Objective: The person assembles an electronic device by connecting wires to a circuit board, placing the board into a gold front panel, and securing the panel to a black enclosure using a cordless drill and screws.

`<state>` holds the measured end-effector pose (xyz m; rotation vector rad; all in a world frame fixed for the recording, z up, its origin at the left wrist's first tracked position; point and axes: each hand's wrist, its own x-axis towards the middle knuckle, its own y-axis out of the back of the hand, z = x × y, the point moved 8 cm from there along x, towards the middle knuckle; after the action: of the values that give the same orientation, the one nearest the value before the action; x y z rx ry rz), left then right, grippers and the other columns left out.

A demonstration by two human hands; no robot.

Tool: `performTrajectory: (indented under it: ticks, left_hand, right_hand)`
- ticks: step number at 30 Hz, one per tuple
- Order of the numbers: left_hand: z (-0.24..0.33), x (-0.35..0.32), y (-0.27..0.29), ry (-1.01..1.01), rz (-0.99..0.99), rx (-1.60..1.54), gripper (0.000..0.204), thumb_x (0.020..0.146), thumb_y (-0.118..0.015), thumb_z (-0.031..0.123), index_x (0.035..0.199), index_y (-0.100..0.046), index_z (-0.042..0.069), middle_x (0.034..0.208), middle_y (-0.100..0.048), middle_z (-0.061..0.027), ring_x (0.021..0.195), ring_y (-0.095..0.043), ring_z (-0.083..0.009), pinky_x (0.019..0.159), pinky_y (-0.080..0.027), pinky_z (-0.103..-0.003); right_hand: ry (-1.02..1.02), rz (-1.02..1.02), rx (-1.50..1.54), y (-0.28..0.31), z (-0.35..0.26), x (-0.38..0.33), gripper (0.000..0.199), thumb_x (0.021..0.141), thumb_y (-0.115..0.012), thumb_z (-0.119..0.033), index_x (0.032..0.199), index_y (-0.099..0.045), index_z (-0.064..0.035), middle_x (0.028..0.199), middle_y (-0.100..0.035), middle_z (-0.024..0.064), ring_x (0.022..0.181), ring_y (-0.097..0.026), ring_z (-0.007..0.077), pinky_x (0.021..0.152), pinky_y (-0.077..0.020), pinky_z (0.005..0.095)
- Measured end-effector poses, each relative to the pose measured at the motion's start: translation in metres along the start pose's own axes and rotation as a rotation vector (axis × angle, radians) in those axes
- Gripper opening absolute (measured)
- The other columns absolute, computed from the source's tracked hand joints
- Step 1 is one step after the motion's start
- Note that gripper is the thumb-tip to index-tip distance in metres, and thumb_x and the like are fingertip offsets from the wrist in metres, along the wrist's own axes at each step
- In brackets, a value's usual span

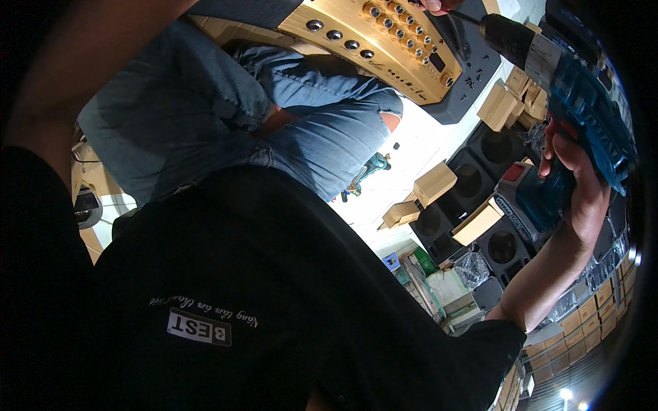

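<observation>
My right hand [581,168] is wrapped round the handle of a blue-green cordless drill [589,113], its battery nearest my body. The drill's long thin bit [465,18] reaches left to the top edge. At its tip are the fingertips of my left hand [434,5], closed together; the rest of that hand is cut off, and what they pinch cannot be made out. Just below the bit lies a gold control panel [373,41] with knobs, sockets and a small dark display, set on a dark cabinet [449,109]. Several small black screws [470,83] lie loose on the cabinet.
My jeans-clad legs [205,103] are folded beside the cabinet. Another blue-green power tool [370,171] lies on the white floor [411,147]. Cardboard boxes [435,183] and black speaker cabinets [500,246] stand on the right, with stacked cartons [582,318] farther off.
</observation>
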<state>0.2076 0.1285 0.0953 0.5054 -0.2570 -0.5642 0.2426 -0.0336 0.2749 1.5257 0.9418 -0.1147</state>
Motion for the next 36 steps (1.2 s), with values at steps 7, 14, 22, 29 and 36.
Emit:
performTrajectory:
  ticks: [7,14,22,29,36]
  left_hand:
    - [-0.006,-0.002,0.0,0.003,0.033,-0.011,0.018,0.095,-0.07,0.012,0.105,-0.076,0.0,0.092,-0.075,-0.0139,0.077,-0.065,-0.0236,0.07,-0.051,-0.04]
    - [-0.009,-0.005,0.003,-0.021,0.081,-0.033,0.018,0.094,-0.069,0.011,0.106,-0.076,0.0,0.092,-0.075,-0.0141,0.078,-0.065,-0.0238,0.071,-0.051,-0.04]
    - [-0.01,-0.014,0.003,-0.024,0.133,-0.053,0.018,0.094,-0.069,0.011,0.106,-0.076,0.0,0.093,-0.075,-0.0143,0.079,-0.066,-0.024,0.072,-0.051,-0.04]
    - [-0.011,-0.019,0.004,-0.035,0.169,-0.062,0.018,0.093,-0.069,0.01,0.107,-0.076,0.0,0.094,-0.076,-0.0144,0.081,-0.066,-0.0241,0.072,-0.052,-0.04]
    - [-0.014,-0.024,0.005,-0.035,0.197,-0.089,0.019,0.093,-0.068,0.009,0.107,-0.076,0.0,0.094,-0.076,-0.0146,0.082,-0.067,-0.0243,0.073,-0.052,-0.039]
  right_hand:
    - [0.064,-0.096,0.001,-0.005,-0.003,0.007,0.02,0.097,-0.061,-0.015,0.104,-0.076,-0.0036,0.084,-0.072,0.008,0.066,-0.066,0.0151,0.059,-0.0492,0.0294]
    - [0.094,-0.166,-0.12,-0.007,-0.01,0.009,0.016,0.092,-0.06,-0.01,0.098,-0.072,-0.0017,0.09,-0.068,0.0082,0.067,-0.064,0.0149,0.057,-0.0496,0.0274]
    - [0.054,-0.134,-0.028,-0.009,-0.008,0.009,0.01,0.085,-0.061,-0.007,0.089,-0.07,-0.0026,0.095,-0.068,0.0091,0.066,-0.063,0.0156,0.056,-0.0503,0.0295]
    - [0.041,-0.093,0.005,-0.011,-0.013,0.008,0.009,0.083,-0.062,-0.005,0.085,-0.069,-0.0016,0.093,-0.068,0.0101,0.063,-0.063,0.0167,0.056,-0.05,0.0305]
    - [0.075,-0.013,0.046,-0.018,-0.026,0.007,0.018,0.082,-0.058,-0.007,0.092,-0.072,-0.0008,0.092,-0.071,0.0137,0.059,-0.06,0.0149,0.054,-0.0509,0.0297]
